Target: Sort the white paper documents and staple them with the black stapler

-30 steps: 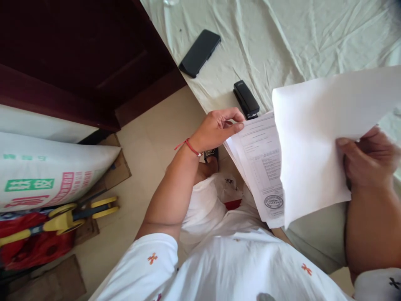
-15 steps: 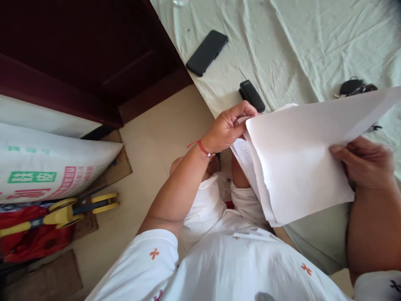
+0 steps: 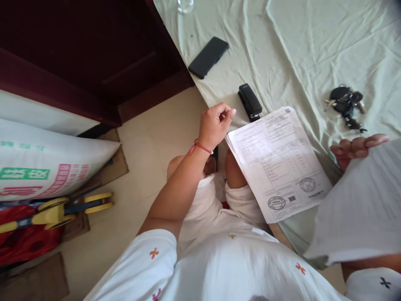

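I have the left hand (image 3: 216, 123) just beside the upper left corner of the stack of printed papers (image 3: 282, 163), its fingers curled in and the thumb drawn up to the index fingertip; I see nothing between them, and from here I cannot tell whether the side of that hand brushes the paper. A red bracelet (image 3: 202, 146) circles its wrist. The right hand (image 3: 354, 151), well apart from the left, is closed on the upper edge of a loose sheet (image 3: 363, 209), which slopes down over the palm and forearm; the sheet is blurred, and the thumb is out of my sight. The stack lies at the table's edge, on the pale green cloth (image 3: 297, 50), its left side reaching out over the person's lap. Its top page faces me, tilted, with two stamps near the bottom and print too small for me to read. A black stapler (image 3: 249, 101) sits on the cloth just above the stack, near the left fingertips, and past it lies a flat black phone (image 3: 209, 56). I find a bunch of keys (image 3: 346, 100) above the right hand, near it, on the same cloth. On my far left, a white sack (image 3: 46, 163) lies beside a thing with yellow wheels (image 3: 56, 213)
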Available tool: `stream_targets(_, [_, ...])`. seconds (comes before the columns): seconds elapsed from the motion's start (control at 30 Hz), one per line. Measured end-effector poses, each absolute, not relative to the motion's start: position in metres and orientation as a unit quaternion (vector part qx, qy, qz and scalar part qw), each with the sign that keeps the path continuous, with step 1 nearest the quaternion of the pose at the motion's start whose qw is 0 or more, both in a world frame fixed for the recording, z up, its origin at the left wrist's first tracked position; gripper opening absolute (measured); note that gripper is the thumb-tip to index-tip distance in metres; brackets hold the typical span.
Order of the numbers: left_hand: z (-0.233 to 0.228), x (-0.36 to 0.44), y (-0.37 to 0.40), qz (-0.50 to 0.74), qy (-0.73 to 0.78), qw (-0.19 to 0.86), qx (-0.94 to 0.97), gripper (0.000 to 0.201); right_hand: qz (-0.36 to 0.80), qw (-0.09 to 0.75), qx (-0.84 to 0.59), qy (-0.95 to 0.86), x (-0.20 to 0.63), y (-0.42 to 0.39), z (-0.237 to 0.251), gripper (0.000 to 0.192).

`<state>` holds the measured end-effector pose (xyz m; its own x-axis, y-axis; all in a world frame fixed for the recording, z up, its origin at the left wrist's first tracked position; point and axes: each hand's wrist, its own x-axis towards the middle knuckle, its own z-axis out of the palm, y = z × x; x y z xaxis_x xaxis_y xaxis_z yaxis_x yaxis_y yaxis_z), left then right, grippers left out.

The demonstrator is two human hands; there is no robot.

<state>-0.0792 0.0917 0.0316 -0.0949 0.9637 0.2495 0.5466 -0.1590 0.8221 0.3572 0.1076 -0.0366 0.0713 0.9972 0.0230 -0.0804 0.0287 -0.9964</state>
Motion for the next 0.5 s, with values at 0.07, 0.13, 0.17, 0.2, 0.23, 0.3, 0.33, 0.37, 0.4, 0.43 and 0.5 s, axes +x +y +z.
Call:
stream_targets(0.07, [0.026, -0.081, 0.092, 0.391, 0.62, 0.222, 0.644, 0.032, 0.531, 0.572, -0.46, -0.425, 0.356, 0.108, -0.04, 0.057])
stream_targets(0.13, [0.022, -0.077, 0.093, 0.347, 0.625, 0.222, 0.663, 0.024, 0.532, 0.573, -0.46, -0.421, 0.354, 0.108, -0.04, 0.057])
stream_targets(0.17, [0.021, -0.074, 0.093, 0.326, 0.626, 0.222, 0.672, 0.022, 0.53, 0.574, -0.462, -0.42, 0.353, 0.107, -0.038, 0.058])
stream_targets(0.2, [0.02, -0.071, 0.092, 0.308, 0.627, 0.222, 0.68, 0.02, 0.527, 0.575, -0.465, -0.42, 0.352, 0.107, -0.036, 0.059])
stream_targets(0.23, [0.02, -0.067, 0.092, 0.291, 0.627, 0.222, 0.687, 0.019, 0.523, 0.575, -0.47, -0.418, 0.352, 0.106, -0.033, 0.06])
stream_targets(0.3, [0.019, -0.062, 0.091, 0.266, 0.626, 0.222, 0.698, 0.016, 0.521, 0.572, -0.481, -0.412, 0.353, 0.106, -0.028, 0.059])
stream_targets(0.33, [0.018, -0.06, 0.091, 0.257, 0.626, 0.222, 0.702, 0.015, 0.522, 0.568, -0.487, -0.409, 0.353, 0.105, -0.026, 0.058])
stream_targets(0.37, [0.018, -0.058, 0.091, 0.249, 0.628, 0.223, 0.703, 0.015, 0.523, 0.564, -0.493, -0.407, 0.354, 0.105, -0.025, 0.056])
stream_targets(0.4, [0.017, -0.058, 0.091, 0.242, 0.63, 0.225, 0.702, 0.016, 0.522, 0.562, -0.498, -0.405, 0.354, 0.105, -0.024, 0.055])
stream_targets(0.43, [0.017, -0.057, 0.091, 0.235, 0.633, 0.228, 0.701, 0.018, 0.521, 0.561, -0.501, -0.404, 0.354, 0.105, -0.024, 0.055])
stream_targets(0.5, [0.016, -0.058, 0.092, 0.224, 0.637, 0.238, 0.698, 0.019, 0.518, 0.566, -0.499, -0.403, 0.352, 0.105, -0.025, 0.061])
